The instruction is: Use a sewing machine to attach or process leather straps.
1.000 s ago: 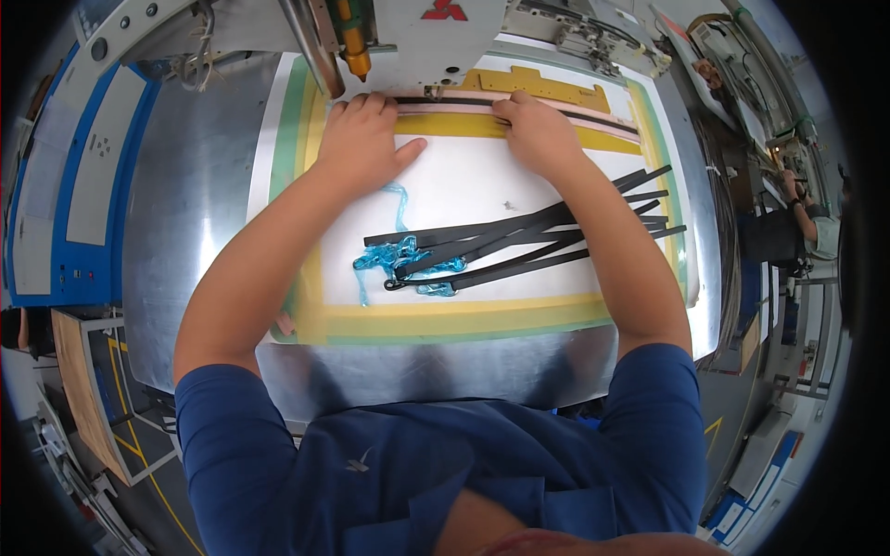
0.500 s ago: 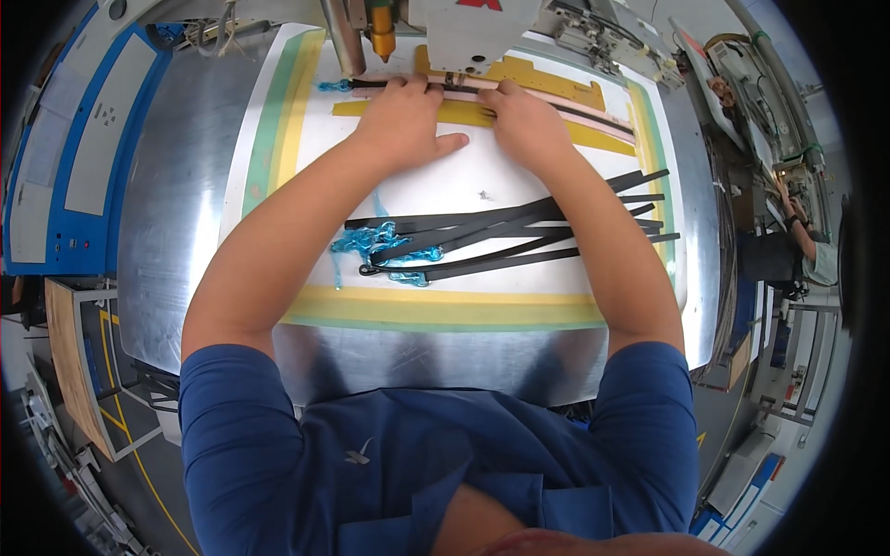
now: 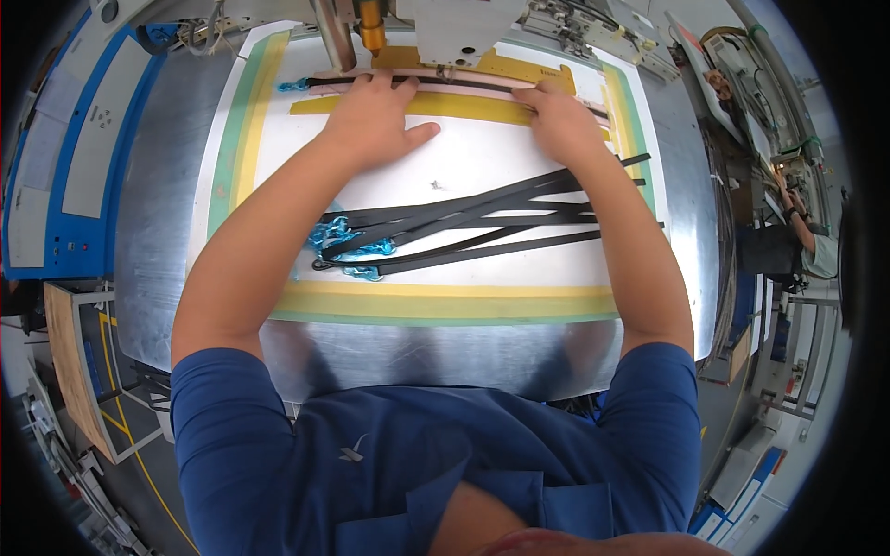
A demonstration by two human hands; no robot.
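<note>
A black strap (image 3: 464,86) with a blue plastic-wrapped end (image 3: 293,85) lies lengthwise along a pink-edged slot in a yellow template (image 3: 436,105). My left hand (image 3: 369,116) rests on its left part, fingers spread and thumb held out to the side. Farther right, my right hand (image 3: 563,120) presses its fingertips onto the strap and template, fingers extended. Between the hands, the white sewing machine head (image 3: 464,35) stands above the strap, its foot (image 3: 445,72) close over it. Whether the foot touches the strap I cannot tell.
Several loose black straps (image 3: 482,208) with crumpled blue wrapping (image 3: 357,243) lie on the white sheet (image 3: 464,153), nearer me. Yellow and green tape (image 3: 445,304) borders the sheet on the metal table (image 3: 445,357). A blue cabinet (image 3: 93,139) stands left; another person (image 3: 802,236) works at far right.
The white sheet, template and straps have slid left under the machine head. My left hand moved left with them, while my right hand shifted right, widening the gap between my hands.
</note>
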